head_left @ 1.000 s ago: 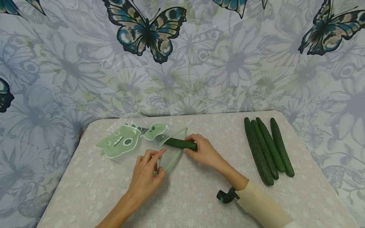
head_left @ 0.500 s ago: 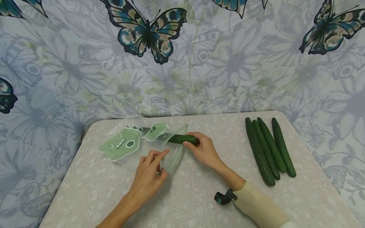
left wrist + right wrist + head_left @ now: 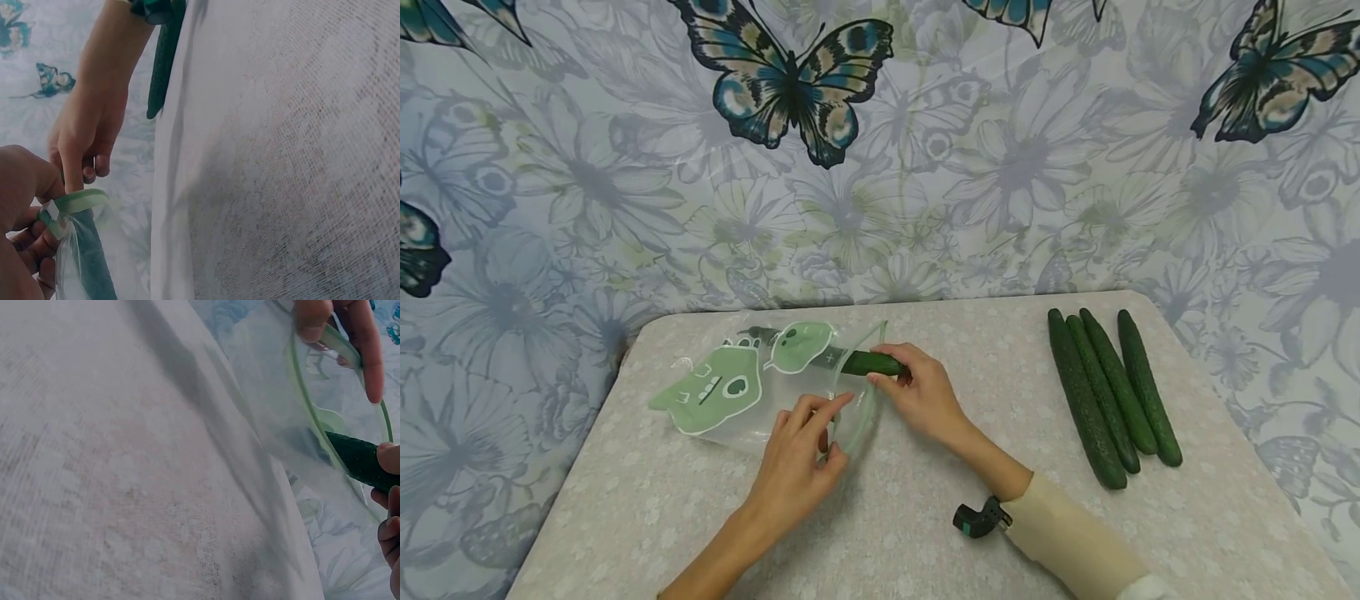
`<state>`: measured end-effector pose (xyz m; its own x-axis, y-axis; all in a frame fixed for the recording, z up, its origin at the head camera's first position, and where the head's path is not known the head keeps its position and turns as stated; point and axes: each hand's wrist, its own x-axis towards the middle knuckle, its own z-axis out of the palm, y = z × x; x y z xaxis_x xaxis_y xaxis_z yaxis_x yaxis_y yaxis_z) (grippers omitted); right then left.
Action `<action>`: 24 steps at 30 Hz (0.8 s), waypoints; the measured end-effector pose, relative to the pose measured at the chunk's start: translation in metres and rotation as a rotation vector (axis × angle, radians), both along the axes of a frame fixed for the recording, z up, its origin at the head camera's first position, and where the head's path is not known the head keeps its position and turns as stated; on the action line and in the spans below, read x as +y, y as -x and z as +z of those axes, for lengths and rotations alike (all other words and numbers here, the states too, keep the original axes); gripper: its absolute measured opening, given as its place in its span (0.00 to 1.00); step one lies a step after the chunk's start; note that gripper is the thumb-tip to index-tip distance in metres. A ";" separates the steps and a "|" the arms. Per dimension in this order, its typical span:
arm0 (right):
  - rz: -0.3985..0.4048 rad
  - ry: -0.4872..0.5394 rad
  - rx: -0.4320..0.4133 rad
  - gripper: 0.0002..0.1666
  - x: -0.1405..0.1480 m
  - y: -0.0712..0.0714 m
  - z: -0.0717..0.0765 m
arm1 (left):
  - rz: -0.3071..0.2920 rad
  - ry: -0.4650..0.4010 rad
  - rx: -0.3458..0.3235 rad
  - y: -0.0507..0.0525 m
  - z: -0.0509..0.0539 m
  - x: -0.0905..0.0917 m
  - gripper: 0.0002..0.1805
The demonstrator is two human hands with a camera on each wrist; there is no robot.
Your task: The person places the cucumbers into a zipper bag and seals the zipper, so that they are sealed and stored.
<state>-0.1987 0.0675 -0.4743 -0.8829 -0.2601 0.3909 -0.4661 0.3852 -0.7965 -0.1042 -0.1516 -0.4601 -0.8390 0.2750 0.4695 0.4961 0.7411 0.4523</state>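
Note:
A clear bag [image 3: 782, 408] with green cartoon prints lies at the table's left, its green-edged mouth facing right. One cucumber [image 3: 874, 363] lies mostly inside it, its near end sticking out of the mouth. My right hand [image 3: 925, 396] grips that end between thumb and fingers. At the lower edge of the mouth my left hand [image 3: 797, 458] pinches the bag's rim, index finger stretched along the opening. In the right wrist view the cucumber [image 3: 356, 457] passes between the two green edges; the left wrist view shows the left fingers on the green rim [image 3: 84, 201].
Several cucumbers [image 3: 1093, 400] lie side by side on the right of the light patterned table [image 3: 962, 542]. Behind the table hangs a cloth [image 3: 1000, 167] with butterflies and flowers. A black device [image 3: 981, 518] is strapped at the right wrist.
My right hand has moved left with the cucumber, which reaches further into the bag. The printed bag has shifted and spread slightly. My left hand has moved a little to the right, keeping hold of the rim.

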 end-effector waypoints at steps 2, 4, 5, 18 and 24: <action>0.014 -0.028 0.048 0.23 -0.001 -0.002 0.001 | 0.000 -0.003 0.003 0.000 0.001 0.000 0.39; 0.023 -0.050 0.079 0.23 -0.002 -0.003 0.002 | -0.015 -0.010 0.012 0.001 0.001 0.001 0.39; 0.024 -0.054 0.086 0.23 -0.002 -0.003 0.002 | -0.026 -0.014 0.019 0.001 0.001 0.001 0.40; -0.120 0.033 -0.074 0.09 -0.005 0.011 -0.017 | -0.106 -0.078 -0.036 -0.010 0.004 0.013 0.40; -0.136 -0.034 -0.089 0.14 -0.003 0.012 -0.021 | -0.076 -0.091 -0.037 -0.012 0.008 0.015 0.41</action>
